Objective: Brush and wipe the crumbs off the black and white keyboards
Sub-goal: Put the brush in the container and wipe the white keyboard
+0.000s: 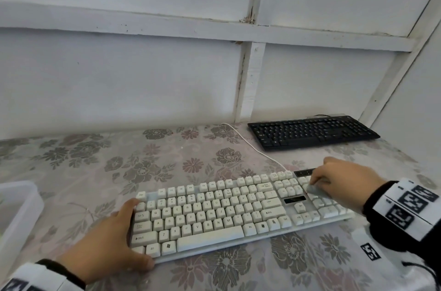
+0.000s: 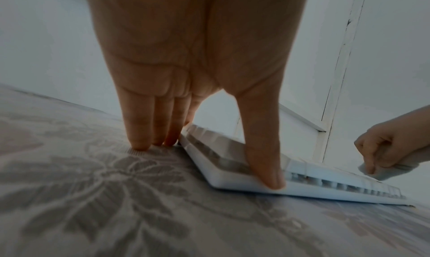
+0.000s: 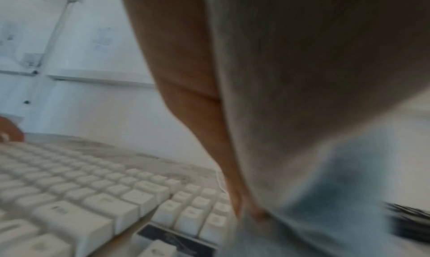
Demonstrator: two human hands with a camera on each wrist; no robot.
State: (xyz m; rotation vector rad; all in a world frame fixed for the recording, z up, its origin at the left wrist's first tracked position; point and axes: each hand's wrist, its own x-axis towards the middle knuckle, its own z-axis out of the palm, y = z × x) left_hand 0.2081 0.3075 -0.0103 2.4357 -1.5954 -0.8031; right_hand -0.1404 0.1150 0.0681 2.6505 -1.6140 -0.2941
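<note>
The white keyboard (image 1: 214, 214) lies across the near part of the table, also seen low in the left wrist view (image 2: 232, 176) and blurred in the right wrist view (image 3: 93, 196). My left hand (image 1: 137, 234) braces its left end: straight fingers (image 2: 139, 143) touch the table beside it and the thumb presses the front edge. My right hand (image 1: 315, 184) grips a pale blue-white cloth (image 1: 316, 191) on the number-pad keys; the cloth (image 3: 325, 187) fills the right wrist view. The black keyboard (image 1: 312, 133) lies at the back right. No crumbs can be made out.
A flower-patterned tablecloth (image 1: 119, 159) covers the table. A translucent plastic container (image 1: 16, 214) stands at the left edge. The white keyboard's cable (image 1: 250, 145) runs back towards the white panelled wall (image 1: 143, 76), which stands close behind and to the right.
</note>
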